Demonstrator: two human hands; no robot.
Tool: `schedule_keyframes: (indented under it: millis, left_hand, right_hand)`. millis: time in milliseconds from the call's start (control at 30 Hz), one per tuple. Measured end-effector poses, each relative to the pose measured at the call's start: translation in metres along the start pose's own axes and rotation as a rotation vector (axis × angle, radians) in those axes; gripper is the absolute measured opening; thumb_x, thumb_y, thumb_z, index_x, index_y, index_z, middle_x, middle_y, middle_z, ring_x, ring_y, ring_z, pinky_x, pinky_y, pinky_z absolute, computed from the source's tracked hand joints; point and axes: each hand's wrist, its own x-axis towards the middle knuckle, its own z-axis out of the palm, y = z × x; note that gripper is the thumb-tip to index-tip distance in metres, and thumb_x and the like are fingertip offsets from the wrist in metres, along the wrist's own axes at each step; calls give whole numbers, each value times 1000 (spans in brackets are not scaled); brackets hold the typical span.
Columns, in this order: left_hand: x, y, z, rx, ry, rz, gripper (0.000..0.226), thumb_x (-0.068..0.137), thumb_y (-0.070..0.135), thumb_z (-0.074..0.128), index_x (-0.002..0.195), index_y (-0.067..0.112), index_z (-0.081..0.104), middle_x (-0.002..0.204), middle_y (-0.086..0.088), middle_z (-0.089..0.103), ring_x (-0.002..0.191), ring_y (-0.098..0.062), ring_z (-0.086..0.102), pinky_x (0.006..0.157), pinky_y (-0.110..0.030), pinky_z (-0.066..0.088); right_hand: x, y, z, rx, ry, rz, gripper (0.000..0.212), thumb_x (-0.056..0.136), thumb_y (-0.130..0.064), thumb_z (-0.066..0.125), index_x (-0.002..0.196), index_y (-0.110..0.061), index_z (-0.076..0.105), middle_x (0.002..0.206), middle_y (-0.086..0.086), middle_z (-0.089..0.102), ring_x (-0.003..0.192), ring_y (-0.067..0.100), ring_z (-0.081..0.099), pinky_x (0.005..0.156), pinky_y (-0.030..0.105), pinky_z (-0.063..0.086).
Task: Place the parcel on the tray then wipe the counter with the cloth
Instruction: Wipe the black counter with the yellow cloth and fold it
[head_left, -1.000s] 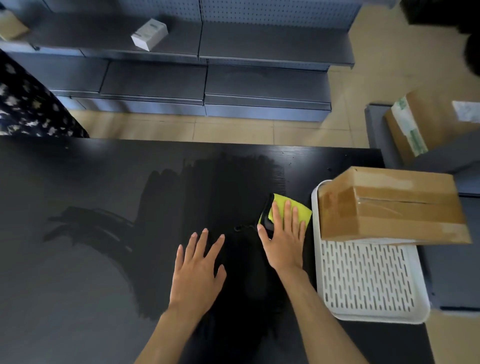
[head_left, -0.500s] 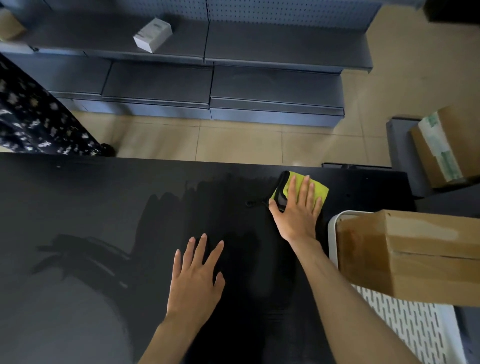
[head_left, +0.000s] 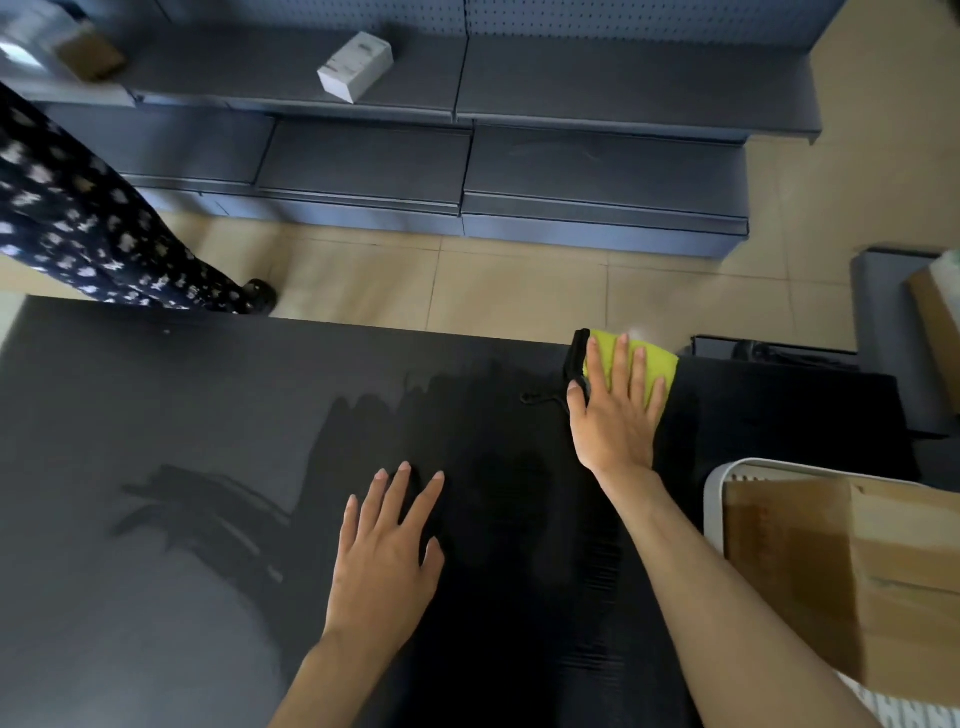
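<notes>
Right hand (head_left: 613, 415): grip flat, fingers straight and spread, pressing the yellow-green cloth (head_left: 655, 364) onto the black tabletop (head_left: 156, 415) at its far edge; a black border and a loose black loop of the cloth show just left of the thumb. Left hand (head_left: 384, 561): grip open, fingers splayed, palm resting on the tabletop, nearer the person and left of the right hand, well apart from the cloth. Between and left of the two hands: darker wiped streaks on the tabletop surface. Right of the right forearm: white slotted tray (head_left: 717, 499) carrying the brown cardboard parcel (head_left: 857, 571), which covers most of the tray; nothing lies between the cloth and the tray. Beyond the cloth: tiled floor (head_left: 519, 291) and grey shelving (head_left: 597, 171) bearing a small white box (head_left: 356, 66). Far left of the hands: a patterned dark garment (head_left: 78, 228) and a black shoe (head_left: 260, 293) of another person. Far right: another carton (head_left: 935, 322), partly out of view.
</notes>
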Motion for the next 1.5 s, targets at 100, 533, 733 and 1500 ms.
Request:
schedule_keyframes:
  millis: [100, 533, 733, 1500]
  left_hand:
    - [-3, -7, 0, -24, 0, -27, 74, 94, 34, 62, 158, 36, 27, 166, -3, 30, 155, -28, 21, 124, -52, 22]
    - [-9, -109, -11, -56, -7, 27, 74, 93, 33, 63, 158, 34, 27, 165, -5, 32, 154, -30, 24, 122, -55, 28]
    - [-12, -192, -23, -61, 2, 14, 75, 94, 32, 62, 159, 34, 25, 166, -5, 30, 155, -29, 22, 123, -54, 27]
    - [-39, -280, -66, -153, 19, 29, 72, 97, 30, 59, 160, 33, 24, 168, -7, 25, 156, -29, 15, 126, -53, 17]
  right_hand:
    - [-2, -22, 3, -9, 10, -57, 68, 105, -52, 18, 166, -32, -3, 175, 5, -10, 162, 28, -10, 129, 57, -3]
    - [-15, -151, 38, -61, 29, -90, 68, 105, -54, 15, 166, -31, -5, 176, 7, -8, 162, 30, -8, 129, 57, -2]
    - [-21, -234, 59, -76, 23, -104, 68, 106, -55, 14, 166, -31, -8, 175, 6, -10, 161, 30, -11, 129, 58, -1]
    - [-207, -317, 103, -98, -42, -249, 68, 109, -50, 29, 167, -32, -2, 176, 3, -7, 162, 25, -8, 129, 58, 12]
